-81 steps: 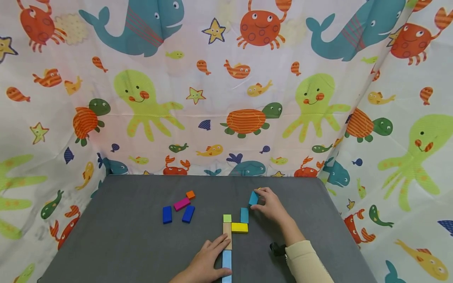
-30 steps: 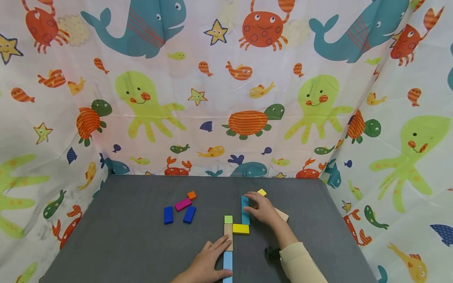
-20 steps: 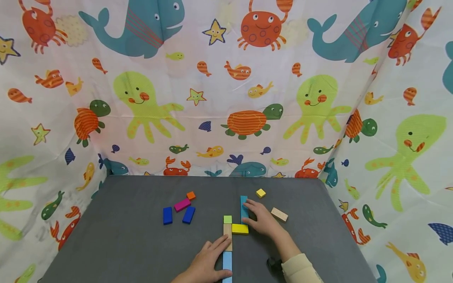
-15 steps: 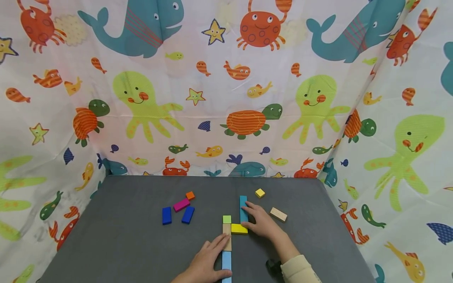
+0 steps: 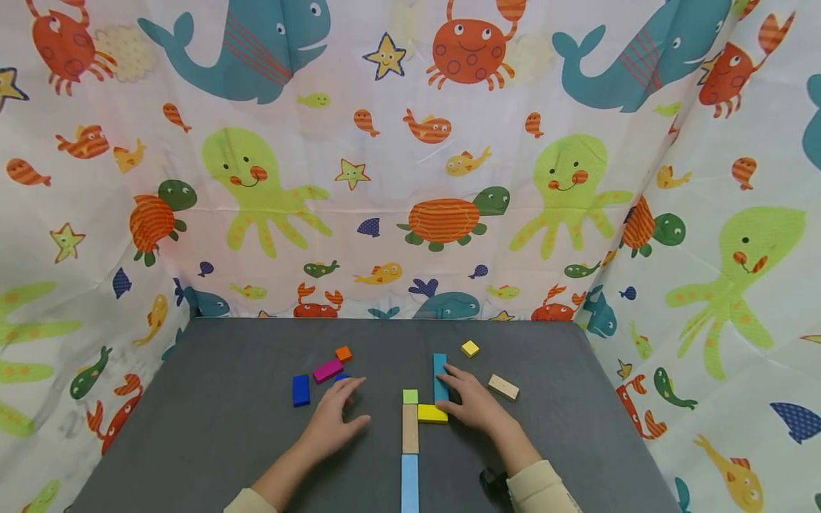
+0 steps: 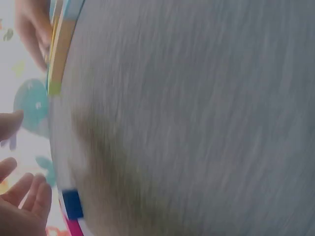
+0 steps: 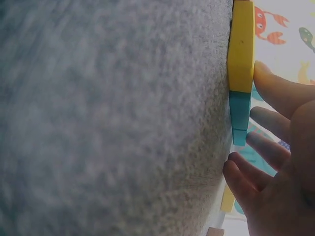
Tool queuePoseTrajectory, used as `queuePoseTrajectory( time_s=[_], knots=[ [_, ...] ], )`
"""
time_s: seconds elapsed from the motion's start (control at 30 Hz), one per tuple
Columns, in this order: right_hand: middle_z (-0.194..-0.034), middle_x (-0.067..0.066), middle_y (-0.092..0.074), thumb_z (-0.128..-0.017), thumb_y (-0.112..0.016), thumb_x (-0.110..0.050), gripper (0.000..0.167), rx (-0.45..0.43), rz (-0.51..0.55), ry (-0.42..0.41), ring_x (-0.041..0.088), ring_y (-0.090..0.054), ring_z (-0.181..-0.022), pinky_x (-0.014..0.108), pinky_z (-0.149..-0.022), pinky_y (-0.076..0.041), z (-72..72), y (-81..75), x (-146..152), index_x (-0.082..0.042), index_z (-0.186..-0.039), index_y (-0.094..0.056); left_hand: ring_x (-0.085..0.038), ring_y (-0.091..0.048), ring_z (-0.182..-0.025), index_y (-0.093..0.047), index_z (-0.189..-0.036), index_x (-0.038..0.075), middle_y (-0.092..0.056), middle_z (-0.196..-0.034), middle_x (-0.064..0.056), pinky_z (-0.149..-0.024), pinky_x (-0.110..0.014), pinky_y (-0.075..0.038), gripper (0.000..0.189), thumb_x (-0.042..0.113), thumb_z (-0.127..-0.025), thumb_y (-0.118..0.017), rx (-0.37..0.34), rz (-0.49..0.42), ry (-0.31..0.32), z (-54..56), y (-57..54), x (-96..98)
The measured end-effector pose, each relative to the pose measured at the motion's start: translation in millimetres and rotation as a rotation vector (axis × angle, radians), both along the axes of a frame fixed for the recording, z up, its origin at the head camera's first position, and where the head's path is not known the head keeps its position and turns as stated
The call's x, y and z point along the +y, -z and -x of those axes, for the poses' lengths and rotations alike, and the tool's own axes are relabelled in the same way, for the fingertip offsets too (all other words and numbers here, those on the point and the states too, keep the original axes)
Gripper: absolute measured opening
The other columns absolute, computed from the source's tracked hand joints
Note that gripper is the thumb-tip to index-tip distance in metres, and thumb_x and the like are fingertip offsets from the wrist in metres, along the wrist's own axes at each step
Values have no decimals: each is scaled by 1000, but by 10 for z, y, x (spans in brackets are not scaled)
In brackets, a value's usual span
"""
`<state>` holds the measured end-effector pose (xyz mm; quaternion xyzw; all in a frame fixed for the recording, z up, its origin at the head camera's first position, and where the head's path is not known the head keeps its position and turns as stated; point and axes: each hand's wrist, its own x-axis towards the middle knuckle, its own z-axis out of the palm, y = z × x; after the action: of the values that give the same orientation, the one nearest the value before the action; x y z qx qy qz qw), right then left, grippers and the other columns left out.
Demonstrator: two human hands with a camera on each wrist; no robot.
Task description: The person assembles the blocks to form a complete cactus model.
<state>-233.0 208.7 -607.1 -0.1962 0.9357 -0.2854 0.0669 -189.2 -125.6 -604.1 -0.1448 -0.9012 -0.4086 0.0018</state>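
Blue block (image 5: pixel 342 376) partly behind left fingers (image 5: pixel 348 385)

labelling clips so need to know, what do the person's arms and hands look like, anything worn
The left hand and right hand show no gloves. The left sleeve and right sleeve are cream, with no markings that I can make out. A small black object sits by the right cuff, too dark to identify.

Left hand (image 5: pixel 332 422) with thumb spread from loosely bent fingers, left forearm (image 5: pixel 287 469) slanted inward, right hand (image 5: pixel 473 400) well apart from it — fingers extended leftward, thumb set away from them — right forearm (image 5: pixel 517 443) angled inward too.
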Motion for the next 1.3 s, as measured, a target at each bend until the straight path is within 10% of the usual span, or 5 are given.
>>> queuePoseTrajectory(
  time_s=[0.4,0.87,1.13,1.3],
  knots=[
    [-170,17,-36,-101,-75,-34,67,-18,-13,-2,44,-35,-154,63,-119,-37,6,-48,-27,-9,-158,-51,-50,-44,-136,-58,-150,8,-49,-153,-23,-112,-70,-37,76,-11,-78,-69,-84,167,-215,296,-2,-87],
    [-170,17,-35,-101,-75,-35,68,-32,-33,1,45,-36,-154,63,-118,-37,-16,-59,-25,-9,-159,-50,-31,-60,-109,-58,-148,0,-53,-145,-21,-91,-48,-54,74,-4,-77,-77,-162,107,-129,462,72,-188],
    [-171,17,-35,-100,-76,-33,68,-40,-23,11,45,-35,-154,64,-118,-37,-25,-58,-28,-8,-159,-50,-46,-51,-136,-62,-144,2,-55,-148,-25,-113,-66,-41,66,11,-84,-86,-177,45,-123,518,-69,-111],
    [-171,16,-34,-101,-74,-34,68,-45,-30,13,44,-34,-155,63,-118,-37,-16,-68,-21,-9,-159,-49,-40,-59,-124,-62,-146,2,-58,-141,-24,-108,-62,-47,67,17,-86,-89,-195,-13,-135,571,-128,-10]
  ],
)
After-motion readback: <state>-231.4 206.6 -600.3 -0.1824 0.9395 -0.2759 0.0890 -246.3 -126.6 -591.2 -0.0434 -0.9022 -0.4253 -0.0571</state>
